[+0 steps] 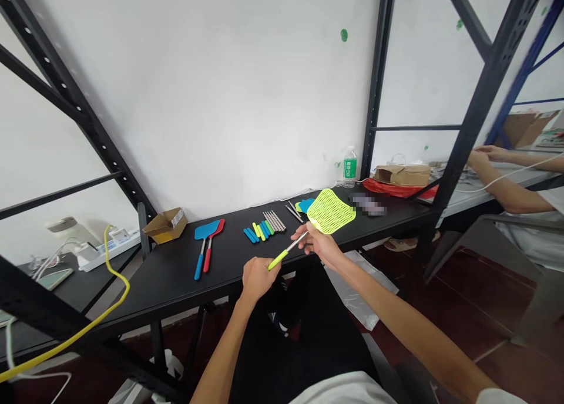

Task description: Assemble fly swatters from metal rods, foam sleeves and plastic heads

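A yellow-green fly swatter (332,211) is held slantwise over the front edge of the black table. My left hand (259,279) is closed around its yellow-green grip. Higher up, my right hand (318,243) is closed on the metal shaft close to the perforated head. Beyond my hands lie several coloured handle grips (259,232) and a group of metal rods (275,221). Farther left rest a blue fly swatter (203,239) and a red fly swatter (211,245). More loose swatter heads (305,205) are partly hidden behind the yellow-green one.
A small cardboard box (165,226) sits at the table's left end. A water bottle (349,168) stands by the wall, near a flat box (403,175) on red plastic. Black shelf posts (376,81) flank the table (171,275). At right another person's arm (506,184) shows.
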A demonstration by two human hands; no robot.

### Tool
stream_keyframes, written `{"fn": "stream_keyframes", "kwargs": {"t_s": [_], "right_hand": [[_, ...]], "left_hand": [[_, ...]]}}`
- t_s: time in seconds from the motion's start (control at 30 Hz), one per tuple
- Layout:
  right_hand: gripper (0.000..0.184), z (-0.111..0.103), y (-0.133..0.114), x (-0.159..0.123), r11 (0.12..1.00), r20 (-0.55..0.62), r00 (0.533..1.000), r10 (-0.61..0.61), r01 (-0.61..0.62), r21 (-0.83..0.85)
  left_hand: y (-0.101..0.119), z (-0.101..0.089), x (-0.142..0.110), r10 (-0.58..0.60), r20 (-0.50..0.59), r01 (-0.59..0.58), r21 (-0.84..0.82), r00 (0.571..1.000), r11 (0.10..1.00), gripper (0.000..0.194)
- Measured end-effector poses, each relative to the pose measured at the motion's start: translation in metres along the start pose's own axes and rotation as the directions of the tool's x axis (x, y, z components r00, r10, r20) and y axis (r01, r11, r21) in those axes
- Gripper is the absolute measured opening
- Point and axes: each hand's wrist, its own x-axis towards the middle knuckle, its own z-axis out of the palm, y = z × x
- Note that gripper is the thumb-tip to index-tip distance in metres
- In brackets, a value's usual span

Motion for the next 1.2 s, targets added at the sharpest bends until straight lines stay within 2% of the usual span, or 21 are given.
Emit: {"fn": "stream_keyframes", "kwargs": {"t_s": [0.57,0.9,1.2], "right_hand": [[0.047,0.006,0.006,-0.004,1.0,-0.007,1.0,-0.007,0.007,-0.002],[0.047,0.007,0.015,-0.004,1.0,0.01,1.0,-0.007,0.007,-0.011],[0.046,-0.002,0.023,0.004,0.999,-0.026,0.999,0.034,-0.035,-0.028]], "left_hand": [[-0.005,0.004,0.001,0.014,-0.019,-0.014,0.017,1.0,1.0,0.049],[-0.004,0.002,0.001,-0.022,0.014,0.022,0.002,1.0,1.0,0.047],[-0.004,0.003,-0.001,0.003,-0.046,-0.003,-0.007,0.999,1.0,0.058]]}}
